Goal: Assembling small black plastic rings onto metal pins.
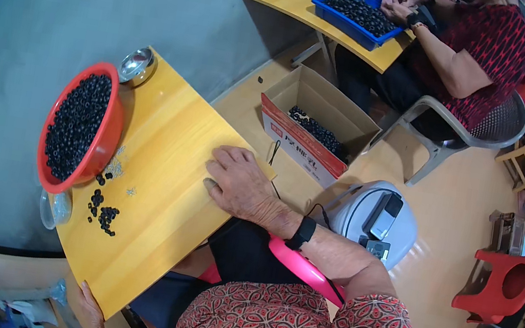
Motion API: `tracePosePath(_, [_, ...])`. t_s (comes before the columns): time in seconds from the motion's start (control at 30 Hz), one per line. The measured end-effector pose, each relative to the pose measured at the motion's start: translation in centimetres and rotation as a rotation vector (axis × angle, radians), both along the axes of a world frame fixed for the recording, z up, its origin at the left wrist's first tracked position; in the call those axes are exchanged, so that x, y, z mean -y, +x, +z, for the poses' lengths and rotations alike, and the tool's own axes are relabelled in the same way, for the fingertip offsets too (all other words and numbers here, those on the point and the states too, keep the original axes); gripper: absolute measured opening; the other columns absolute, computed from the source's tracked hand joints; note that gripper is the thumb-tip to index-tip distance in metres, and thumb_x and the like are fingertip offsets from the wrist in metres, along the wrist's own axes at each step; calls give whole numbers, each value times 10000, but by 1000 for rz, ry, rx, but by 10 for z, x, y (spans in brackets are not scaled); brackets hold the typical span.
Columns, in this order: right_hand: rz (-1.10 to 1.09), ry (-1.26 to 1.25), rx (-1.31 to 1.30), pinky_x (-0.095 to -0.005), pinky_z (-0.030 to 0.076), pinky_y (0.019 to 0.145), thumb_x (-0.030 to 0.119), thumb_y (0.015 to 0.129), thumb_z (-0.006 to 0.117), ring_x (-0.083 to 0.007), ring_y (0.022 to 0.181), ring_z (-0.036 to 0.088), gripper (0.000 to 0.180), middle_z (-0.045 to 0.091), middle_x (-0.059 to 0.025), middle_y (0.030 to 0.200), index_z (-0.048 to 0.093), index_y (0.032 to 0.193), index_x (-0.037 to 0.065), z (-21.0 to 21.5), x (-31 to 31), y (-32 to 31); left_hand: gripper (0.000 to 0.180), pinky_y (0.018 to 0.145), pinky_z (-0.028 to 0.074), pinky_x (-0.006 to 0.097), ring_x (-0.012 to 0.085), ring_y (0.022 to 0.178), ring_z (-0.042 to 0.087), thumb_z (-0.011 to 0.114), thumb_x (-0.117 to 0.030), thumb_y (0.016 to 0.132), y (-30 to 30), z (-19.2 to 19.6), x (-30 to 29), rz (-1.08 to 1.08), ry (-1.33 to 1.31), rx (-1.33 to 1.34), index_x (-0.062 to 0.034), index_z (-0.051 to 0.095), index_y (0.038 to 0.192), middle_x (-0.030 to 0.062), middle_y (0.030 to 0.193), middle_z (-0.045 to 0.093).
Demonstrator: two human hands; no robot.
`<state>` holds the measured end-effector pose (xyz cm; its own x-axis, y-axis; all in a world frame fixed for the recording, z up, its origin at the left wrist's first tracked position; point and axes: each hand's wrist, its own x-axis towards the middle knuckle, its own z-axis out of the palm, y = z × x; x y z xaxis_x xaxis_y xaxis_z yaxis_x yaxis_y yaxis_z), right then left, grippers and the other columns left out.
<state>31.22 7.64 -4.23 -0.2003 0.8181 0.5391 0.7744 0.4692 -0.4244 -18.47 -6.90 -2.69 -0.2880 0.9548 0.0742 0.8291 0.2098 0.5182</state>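
My right hand point(239, 182) lies palm down on the right side of the yellow wooden table point(166, 210). Its fingers are slightly bent and apart, with nothing visible in them. At the table's near left edge, my left hand point(91, 312) rests against the side with a finger stretched out; the rest is partly hidden. A red basin point(114, 130) full of small black ring-like pieces point(76, 127) stands at the table's far left. Several loose black pieces point(104, 216) and small clear bits point(117, 165) lie beside it.
A metal bowl point(135, 65) and a clear plastic tub point(55, 208) flank the basin. A cardboard box point(303, 146) with black pieces stands on the floor, near a grey-white bin point(374, 219). Another person point(463, 65) works over a blue tray point(358, 34). A red stool point(497, 287) is at right.
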Motion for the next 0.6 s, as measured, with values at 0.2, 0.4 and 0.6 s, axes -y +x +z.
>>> tracePosePath(0.2, [7,166,-30,-422,398,978,200,824,634,-294,1121,506,190,550,-133,1034,593,903,32,0,2,1,609,867,462,396,357,1011,603,336,-496,1035,-20,-20,6,144,16,-67,38,544,1243,251,1110,625])
tracePosePath(0.4, [19,151,-42,-414,398,982,178,838,611,-288,1117,505,157,552,-130,1037,596,898,34,-1,4,1,552,867,462,394,374,1004,597,348,-427,1048,-14,-15,10,139,14,-104,46,553,1243,249,1108,620])
tracePosePath(0.6, [28,139,-46,-427,388,990,176,838,607,-296,1130,504,171,541,-134,1082,590,934,36,-6,2,0,584,797,455,455,459,931,584,331,-456,1035,6,0,10,121,12,-210,60,583,1142,309,1018,621])
